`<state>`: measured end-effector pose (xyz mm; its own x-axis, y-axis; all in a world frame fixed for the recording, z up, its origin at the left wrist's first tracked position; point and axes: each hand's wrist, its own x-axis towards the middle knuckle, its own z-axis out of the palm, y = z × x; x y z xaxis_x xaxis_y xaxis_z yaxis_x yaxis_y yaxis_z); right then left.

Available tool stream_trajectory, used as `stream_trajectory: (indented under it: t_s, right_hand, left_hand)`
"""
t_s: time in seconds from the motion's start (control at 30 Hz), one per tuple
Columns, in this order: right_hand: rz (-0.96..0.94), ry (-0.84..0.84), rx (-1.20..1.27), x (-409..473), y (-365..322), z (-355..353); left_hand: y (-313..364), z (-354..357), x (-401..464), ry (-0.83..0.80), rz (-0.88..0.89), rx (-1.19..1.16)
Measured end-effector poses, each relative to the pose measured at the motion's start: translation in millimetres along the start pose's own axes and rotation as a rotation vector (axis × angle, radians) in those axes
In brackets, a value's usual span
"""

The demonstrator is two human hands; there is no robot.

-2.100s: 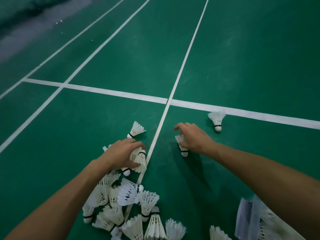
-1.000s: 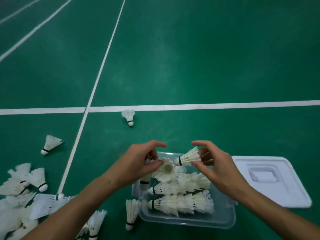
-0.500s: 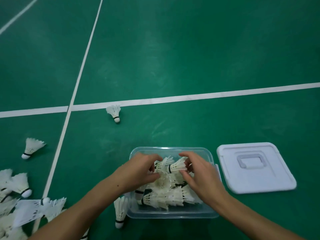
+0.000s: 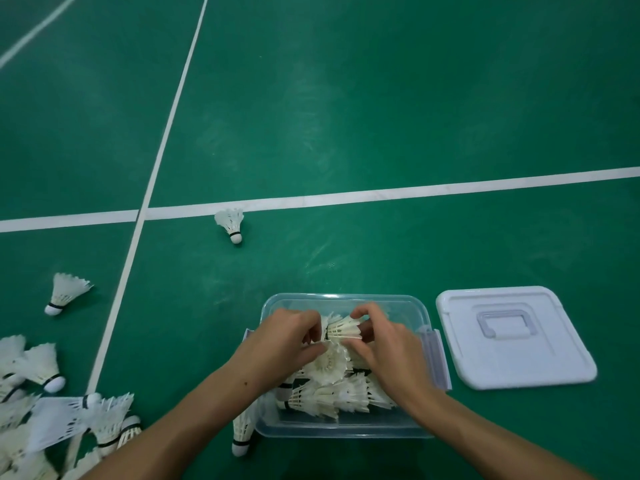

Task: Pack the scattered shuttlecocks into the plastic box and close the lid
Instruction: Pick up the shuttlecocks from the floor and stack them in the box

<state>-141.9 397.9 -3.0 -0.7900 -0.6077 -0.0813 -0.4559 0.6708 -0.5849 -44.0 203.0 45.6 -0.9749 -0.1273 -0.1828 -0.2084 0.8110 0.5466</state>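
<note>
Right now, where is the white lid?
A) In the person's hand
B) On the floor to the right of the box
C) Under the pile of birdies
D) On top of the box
B: the white lid lies flat on the green floor, right of the open plastic box.

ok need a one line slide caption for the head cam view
Both hands, left hand and right hand, set shuttlecocks into the clear plastic box, its white lid lying alongside on the green court.
</note>
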Motion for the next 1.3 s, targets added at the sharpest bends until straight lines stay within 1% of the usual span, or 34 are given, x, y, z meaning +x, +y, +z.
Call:
stream_trajectory:
  t_s: [0.1, 0.17, 0.23, 0.3, 0.37, 0.43, 0.6, 0.7, 0.83, 0.9, 0.97, 1.1, 1.17, 1.3]
  right_hand:
    - [0.034, -0.054, 0.086, -2, -1, -12]
    - [0.014, -0.054, 0.119, -7, -1, -21]
    - [-0.055, -0.003, 0.108, -17, -6, -33]
    - [-0.172, 0.015, 0.097, -28, -16, -44]
    - [-0.3, -0.041, 0.068, -36, -28, -49]
    - [-0.362, -0.09, 0.014, -39, -33, -46]
    - [-0.324, -0.032, -0.023, -33, -33, -39]
    - [-0.342, 0.01, -0.06, -31, -31, -40]
    - [-0.367, 0.038, -0.058, -40, -25, -50]
    - [-0.354, 0.092, -0.033, -47, -18, -61]
    - [-0.3, 0.161, -0.015, -51, -9, -72]
    - [-0.162, 0.23, 0.012, -48, 3, -81]
    - [-0.132, 0.224, -0.001, -44, 5, -77]
    - [-0.103, 0.169, -0.032, -38, 8, -67]
  left_hand:
    - [2, -3, -1, 0.046, 0.005, -0.016]
    - [3, -7, 0, 0.085, 0.002, -0.013]
    - [5, -10, 4, 0.119, -0.012, -0.016]
    - [8, -12, 11, 0.133, -0.03, -0.025]
    - [12, -13, 16, 0.128, -0.042, -0.017]
    - [16, -14, 21, 0.126, -0.052, -0.021]
    - [25, -13, 26, 0.142, -0.058, -0.049]
    - [27, -13, 26, 0.129, -0.051, -0.083]
    - [27, -17, 20, 0.157, -0.051, -0.223]
    - [21, -19, 15, 0.191, -0.055, -0.269]
    - [15, -17, 11, 0.175, -0.053, -0.212]
    - [16, 0, 10, 0.013, -0.051, -0.096]
    - [17, 10, 13, -0.025, -0.033, -0.007]
    - [17, 24, 22, -0.033, -0.012, 0.134]
